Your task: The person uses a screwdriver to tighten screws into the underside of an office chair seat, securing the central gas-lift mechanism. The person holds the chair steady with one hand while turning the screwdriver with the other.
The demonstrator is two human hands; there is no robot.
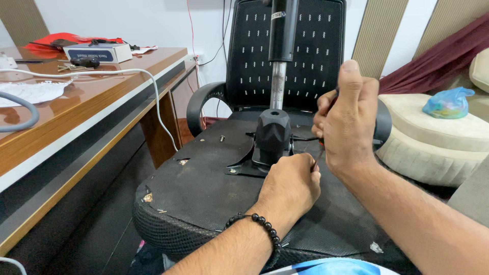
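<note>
chair underside (pixel 204 188): black, scuffed with pale nicks | mesh backrest (pixel 249 56): black, patterned with rows of small white dashes | gas cylinder (pixel 282 30): black above, silver rod below | bead bracelet (pixel 260 224): black | desk (pixel 102 91): glossy brown wood | cable (pixel 127 72): white | bag (pixel 448 103): blue-green | cushion (pixel 438 137): cream

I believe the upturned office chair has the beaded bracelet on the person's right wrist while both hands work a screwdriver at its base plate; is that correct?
Not quite: the head view shows the beaded bracelet on the left wrist, not the right. The rest holds: both the left hand and right hand work the screwdriver at the base plate.
</note>
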